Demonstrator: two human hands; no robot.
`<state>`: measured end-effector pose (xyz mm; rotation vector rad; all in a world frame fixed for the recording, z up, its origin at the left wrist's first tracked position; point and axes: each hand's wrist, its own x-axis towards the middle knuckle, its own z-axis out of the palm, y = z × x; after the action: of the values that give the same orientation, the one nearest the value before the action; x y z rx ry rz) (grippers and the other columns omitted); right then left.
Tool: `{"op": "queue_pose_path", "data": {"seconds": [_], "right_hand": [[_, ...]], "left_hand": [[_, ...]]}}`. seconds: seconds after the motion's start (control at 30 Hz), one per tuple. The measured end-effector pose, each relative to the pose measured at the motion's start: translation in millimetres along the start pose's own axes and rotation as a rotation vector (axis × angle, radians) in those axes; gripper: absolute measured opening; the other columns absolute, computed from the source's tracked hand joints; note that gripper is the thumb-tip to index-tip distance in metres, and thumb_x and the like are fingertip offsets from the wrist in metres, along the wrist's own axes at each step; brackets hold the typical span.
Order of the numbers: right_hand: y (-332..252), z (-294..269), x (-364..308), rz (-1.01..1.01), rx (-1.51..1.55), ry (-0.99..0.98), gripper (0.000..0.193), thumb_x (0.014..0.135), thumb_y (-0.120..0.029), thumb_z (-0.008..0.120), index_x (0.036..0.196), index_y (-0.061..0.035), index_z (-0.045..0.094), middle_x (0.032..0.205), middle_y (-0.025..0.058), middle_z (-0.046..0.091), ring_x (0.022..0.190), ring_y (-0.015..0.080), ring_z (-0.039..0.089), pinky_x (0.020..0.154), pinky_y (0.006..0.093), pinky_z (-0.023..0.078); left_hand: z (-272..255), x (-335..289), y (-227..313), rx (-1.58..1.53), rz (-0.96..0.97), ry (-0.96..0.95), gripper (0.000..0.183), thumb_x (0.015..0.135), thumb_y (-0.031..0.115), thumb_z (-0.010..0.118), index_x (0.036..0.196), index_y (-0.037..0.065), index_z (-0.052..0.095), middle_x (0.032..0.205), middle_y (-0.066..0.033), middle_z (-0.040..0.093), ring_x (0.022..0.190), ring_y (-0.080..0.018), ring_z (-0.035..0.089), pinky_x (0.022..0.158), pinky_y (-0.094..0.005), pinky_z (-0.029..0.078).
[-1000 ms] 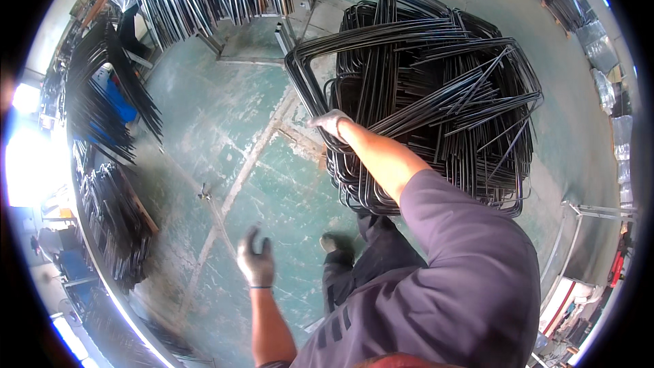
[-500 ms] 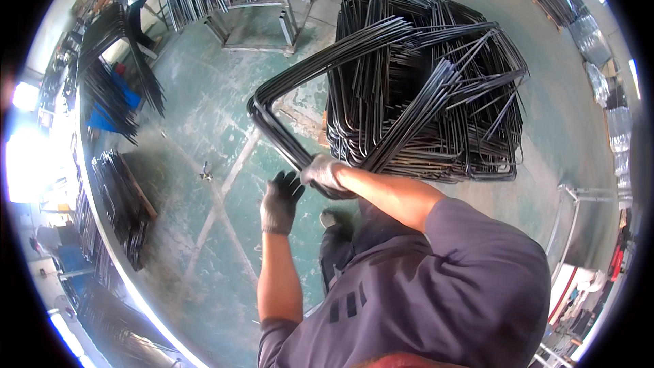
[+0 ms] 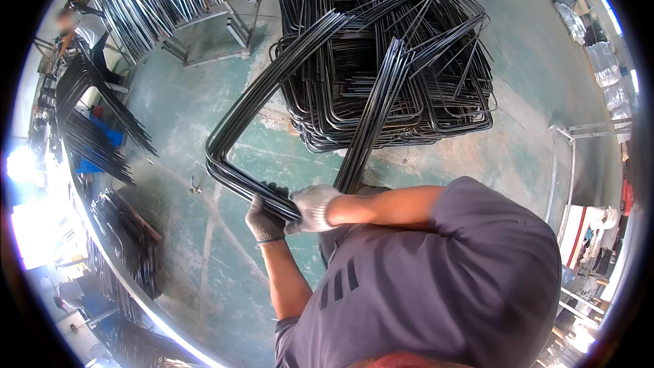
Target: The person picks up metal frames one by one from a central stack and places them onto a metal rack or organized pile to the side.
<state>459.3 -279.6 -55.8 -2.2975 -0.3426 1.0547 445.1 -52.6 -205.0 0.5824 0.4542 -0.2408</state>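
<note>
Two gloved hands on one fat bundle of bent rods

So the bundle of U-shaped rods (image 3: pixel 238 182) is right in front of the wearer, crossbar toward the body, with both long legs pointing away. The tips line up over the big pile of bent rods (image 3: pixel 436 88) in this view; can't tell if they're touching it or just hanging above.

The left hand (image 3: pixel 264 221) is wrapped around the crossbar from the near side, thumb on one side and dark fingertips poking out past the far edge. The right hand (image 3: pixel 315 208) is right next to it, curled over the bar close to the right-hand corner, and that corner is mostly blocked by the hand and forearm. Both look closed on the same bundle.

Underneath it's a scuffed green floor (image 3: pixel 180 232). Up top left there's a metal rack (image 3: pixel 238 31) loaded with shiny straight-looking rods (image 3: pixel 160 0), and near it another person, pretty small in the frame. More dark rods (image 3: pixel 122 235) are stacked along the left, and some silvery wrapped packs (image 3: pixel 603 61) sit at the far right.
</note>
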Motion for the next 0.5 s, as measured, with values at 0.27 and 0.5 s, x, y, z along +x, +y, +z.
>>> {"op": "queue_pose_path", "data": {"seconds": [0.27, 0.5], "right_hand": [[256.4, -69.4, 20.5, 0.927, 0.611, 0.913, 0.131, 0.083, -0.065, 0.096, 0.17, 0.0108, 0.032, 0.164, 0.0313, 0.054, 0.146, 0.0451, 0.058, 0.121, 0.0485, 0.051], [303.6, -96.8, 121.2, 1.217, 1.07, 0.657, 0.101, 0.08, -0.054, 0.091, 0.145, 0.005, 0.041, 0.145, 0.0256, 0.057, 0.133, 0.0369, 0.058, 0.115, 0.0419, 0.046]], "left_hand": [[42.4, -19.9, -8.7, 0.146, 0.046, 0.224, 0.044, 0.107, 0.029, 0.068, 0.135, -0.005, 0.064, 0.118, -0.0222, 0.074, 0.106, -0.0444, 0.075, 0.099, -0.0615, 0.062], [36.5, -16.6, -17.4, 0.428, 0.113, 0.309, 0.03, 0.105, 0.018, 0.068, 0.125, -0.005, 0.065, 0.107, -0.021, 0.074, 0.098, -0.0419, 0.077, 0.099, -0.0591, 0.064]]}}
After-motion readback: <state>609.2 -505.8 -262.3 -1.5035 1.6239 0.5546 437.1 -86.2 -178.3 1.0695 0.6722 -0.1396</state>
